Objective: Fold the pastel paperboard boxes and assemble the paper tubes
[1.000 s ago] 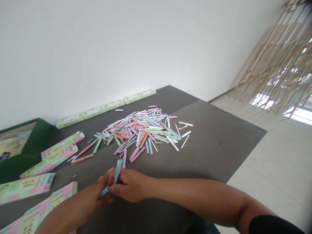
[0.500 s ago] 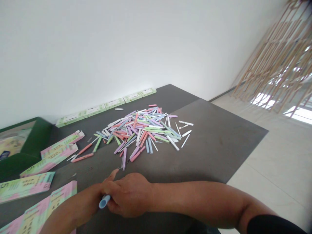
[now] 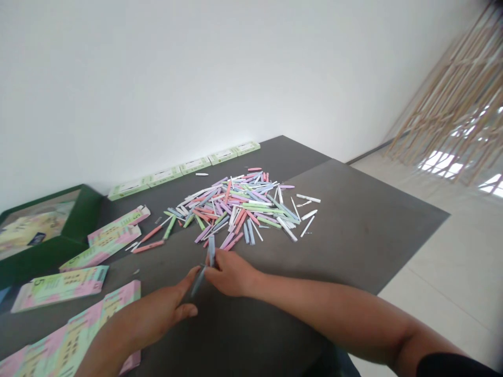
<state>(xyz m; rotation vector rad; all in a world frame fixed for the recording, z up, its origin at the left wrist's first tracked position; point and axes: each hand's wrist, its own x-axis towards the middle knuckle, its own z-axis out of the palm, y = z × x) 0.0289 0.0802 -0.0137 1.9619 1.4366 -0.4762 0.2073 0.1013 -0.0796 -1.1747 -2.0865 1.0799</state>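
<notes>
My left hand reaches in from the lower left, thumb and forefinger apart. Its forefinger lies against a blue-grey pen barrel, which slants between both hands. The fingers of my right hand are closed at the upper end of that barrel. A pale lilac-blue pen piece sticks up beside the right fingertips; whether they grip it too is unclear. Just beyond lies a heap of pen parts in pink, green, purple, blue and white.
Pink-green cartons lie at the left and lower left. A dark green box holding packets stands behind them. Small pale green boxes line the wall. Loose white parts are right of the heap; a wooden rack stands far right.
My right hand has moved forward from over my left wrist to the heap's near edge. The light blue barrel has moved forward with it. My left thumb now shows, and the view has shifted slightly.
</notes>
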